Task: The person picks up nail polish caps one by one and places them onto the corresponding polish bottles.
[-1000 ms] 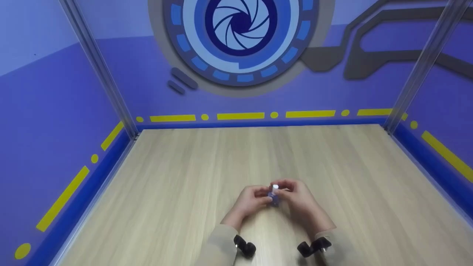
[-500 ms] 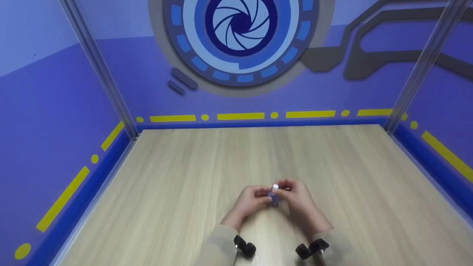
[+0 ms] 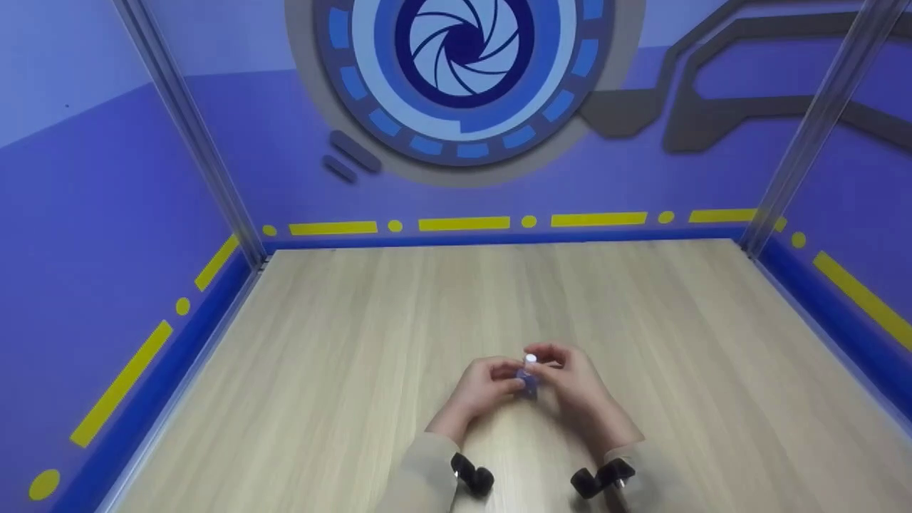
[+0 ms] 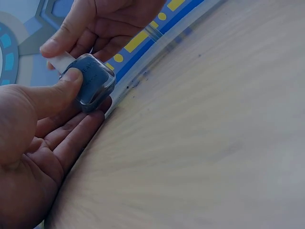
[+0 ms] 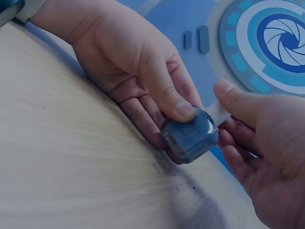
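A small squarish nail polish bottle [image 4: 97,78] of blue-grey glass with a white cap [image 5: 218,114] is held between both hands, close over the wooden table [image 3: 356,320]. My left hand [image 3: 484,390] grips the glass body, its thumb pressed on the flat face and fingers underneath. From the right, my right hand [image 3: 581,381] pinches the white cap between thumb and fingers. In the head view the bottle stands roughly upright with the cap on top. Part of the cap is hidden behind the right thumb and fingers.
Blue panels with yellow stripes, such as the back wall [image 3: 470,199], enclose the table on three sides. Metal posts [image 3: 192,135] stand at its far corners. Each sleeved forearm wears a black wrist mount [image 3: 472,476].
The right fingers have shifted slightly around the cap, and the right wrist has moved a little to the left. The left hand stays in place on the bottle.
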`<state>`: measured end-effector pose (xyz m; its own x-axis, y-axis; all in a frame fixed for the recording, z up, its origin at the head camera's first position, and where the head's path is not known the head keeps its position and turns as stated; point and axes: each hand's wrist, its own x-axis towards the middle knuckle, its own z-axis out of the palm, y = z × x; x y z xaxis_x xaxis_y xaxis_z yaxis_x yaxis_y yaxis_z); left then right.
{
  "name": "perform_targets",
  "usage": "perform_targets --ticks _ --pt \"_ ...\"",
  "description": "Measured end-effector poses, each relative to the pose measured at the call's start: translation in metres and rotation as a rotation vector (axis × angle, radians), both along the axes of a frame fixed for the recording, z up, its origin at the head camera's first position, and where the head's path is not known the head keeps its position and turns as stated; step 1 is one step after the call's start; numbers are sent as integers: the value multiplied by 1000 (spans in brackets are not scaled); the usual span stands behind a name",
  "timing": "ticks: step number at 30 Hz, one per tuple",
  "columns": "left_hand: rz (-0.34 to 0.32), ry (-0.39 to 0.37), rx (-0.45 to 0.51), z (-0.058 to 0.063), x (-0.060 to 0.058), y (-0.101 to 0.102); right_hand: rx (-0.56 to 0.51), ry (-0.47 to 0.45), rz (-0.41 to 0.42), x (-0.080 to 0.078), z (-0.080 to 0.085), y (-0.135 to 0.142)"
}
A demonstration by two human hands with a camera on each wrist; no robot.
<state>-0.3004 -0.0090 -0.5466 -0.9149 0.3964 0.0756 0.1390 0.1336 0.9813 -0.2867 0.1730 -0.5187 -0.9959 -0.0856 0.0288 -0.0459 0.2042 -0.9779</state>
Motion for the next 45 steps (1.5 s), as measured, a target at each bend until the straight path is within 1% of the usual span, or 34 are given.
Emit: perform_targets --ticks 3,6,7,11,13,14,19,24,28,34,37,39,43,45 --pt "7 -9 -8 1 0 0 -60 -44 58 2 1 3" --pt "10 -5 -5 1 0 0 -55 -53 83 2 2 4" --pt "11 1 -8 1 0 0 -42 -49 82 4 6 3" --pt "14 16 -15 0 0 0 -9 -33 53 4 7 0" --pt "11 17 -9 0 0 0 -4 -29 34 4 7 -1" --pt "8 16 -6 0 0 0 -7 -26 27 2 4 0" --pt "2 19 0 1 1 1 -8 -16 -8 1 3 -1" --pt "0 25 0 2 1 1 24 23 -38 1 2 -2" --pt "0 5 -6 2 1 1 48 46 -60 0 1 -3" --pt "2 -15 -19 1 0 0 65 48 -82 -1 -1 -4" --pt "-3 -14 -19 0 0 0 56 52 -67 -1 -2 -3" --pt "-2 -17 -21 0 0 0 42 45 -38 -1 -3 -1" --pt "0 4 -20 0 0 0 -55 3 60 0 -3 2" --pt "2 5 -16 0 -1 0 -107 -23 95 1 -3 3"
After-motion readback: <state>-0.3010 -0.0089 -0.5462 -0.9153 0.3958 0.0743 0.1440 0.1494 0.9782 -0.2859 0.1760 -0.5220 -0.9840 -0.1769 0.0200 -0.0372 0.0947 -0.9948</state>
